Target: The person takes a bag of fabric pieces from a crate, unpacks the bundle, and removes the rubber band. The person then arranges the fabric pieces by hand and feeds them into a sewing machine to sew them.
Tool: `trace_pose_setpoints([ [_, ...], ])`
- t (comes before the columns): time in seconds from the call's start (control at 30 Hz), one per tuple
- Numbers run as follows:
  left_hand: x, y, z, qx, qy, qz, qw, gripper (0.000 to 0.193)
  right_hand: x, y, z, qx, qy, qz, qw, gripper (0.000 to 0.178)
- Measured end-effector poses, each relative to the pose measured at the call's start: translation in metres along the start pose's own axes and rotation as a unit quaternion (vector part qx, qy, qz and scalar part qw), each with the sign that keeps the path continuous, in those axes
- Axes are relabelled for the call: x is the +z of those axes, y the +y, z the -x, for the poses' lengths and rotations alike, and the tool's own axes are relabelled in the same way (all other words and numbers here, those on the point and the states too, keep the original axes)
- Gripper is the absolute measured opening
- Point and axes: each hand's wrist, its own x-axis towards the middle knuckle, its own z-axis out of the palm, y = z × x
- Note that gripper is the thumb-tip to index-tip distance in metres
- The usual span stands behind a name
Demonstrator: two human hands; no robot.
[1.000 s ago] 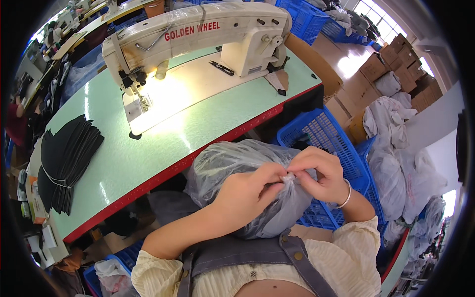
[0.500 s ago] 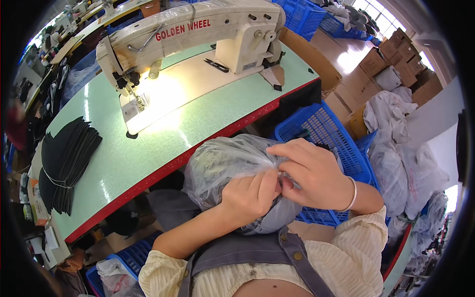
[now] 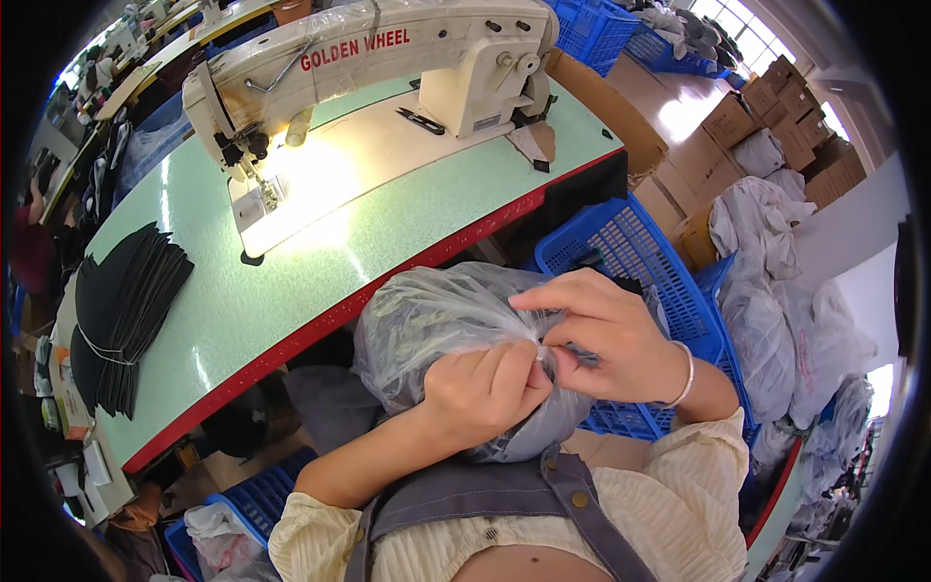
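The clear plastic bag [image 3: 436,320] was crinkled and cloudy, bulging round with dark, greyish stuff that could not be made out through the film. It sat in the person's lap, just in front of the red edge of the bench [image 3: 291,291] and beside a blue plastic crate [image 3: 630,252].

There was one such bag in hand, and two hands worked on it. The left hand [image 3: 490,388] was closed in a fist on the gathered plastic at the bag's near side, knuckles up. The right hand [image 3: 606,335] lay across the top of the bag, its thumb and fingers pinched together on the plastic where it met the left hand; the two hands touched at that spot. A pale bracelet [image 3: 684,373] circled the right wrist.

On the bench stood one cream sewing machine [image 3: 388,68], its lamp lighting the plate under the needle. One small pair of dark snips [image 3: 420,120] lay behind it, and one fanned stack of black cut pieces [image 3: 121,310], bound with a pale band, rested at the bench's left end. Several brown cardboard boxes [image 3: 776,107] and stuffed pale bags [image 3: 776,291] stood on the floor to the right, well apart from the hands.
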Motion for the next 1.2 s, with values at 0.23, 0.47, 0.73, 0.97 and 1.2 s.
trace_pose_setpoints([
  [0.23,-0.006,0.002,-0.007,-0.049,-0.001,0.095,0.994,0.023,0.014,0.000,0.022,0.081,0.125,-0.104,0.983,0.014],
  [0.47,-0.009,0.005,-0.006,-0.055,-0.022,0.126,0.990,0.023,0.035,0.011,0.041,0.159,0.180,-0.394,0.887,0.016],
  [0.73,-0.007,0.003,0.000,-0.059,-0.034,0.078,0.995,0.024,-0.004,-0.003,0.010,0.084,-0.013,-0.055,0.995,0.017],
  [0.97,-0.016,0.003,-0.001,-0.082,-0.027,0.137,0.987,0.027,0.011,0.013,0.026,0.101,0.122,-0.343,0.926,0.011],
  [1.2,-0.056,-0.003,-0.014,-0.172,-0.232,0.166,0.943,0.059,0.005,0.018,0.044,0.064,0.080,-0.259,0.961,0.019],
])
